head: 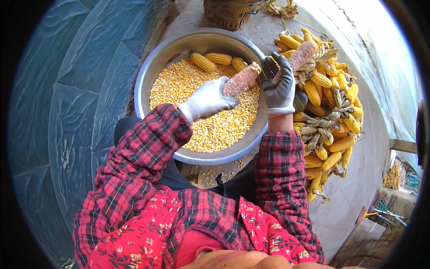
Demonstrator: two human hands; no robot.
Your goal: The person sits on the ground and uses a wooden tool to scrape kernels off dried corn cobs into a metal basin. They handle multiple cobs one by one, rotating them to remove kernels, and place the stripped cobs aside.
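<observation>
My left hand [211,97], in a pale glove, is closed around a mostly bare corncob [242,80] with a few kernels at its tip, above a wide metal basin [198,159]. Loose yellow corn kernels [201,117] fill much of the basin, and several unshelled ears of corn [203,63] lie on them near the far side. My right hand [279,80], in a grey-coated glove, is raised at the basin's right rim. Its fingers are around another bare corncob [299,59], which points up and to the right.
Corn ears tied by their husks [336,127] are heaped right of the basin. Behind it stands a wicker basket [228,13]. Blue-grey plastic sheeting [74,101] covers the left side. Scattered kernels [211,176] lie on the floor between my legs. A plank [359,238] is at the lower right.
</observation>
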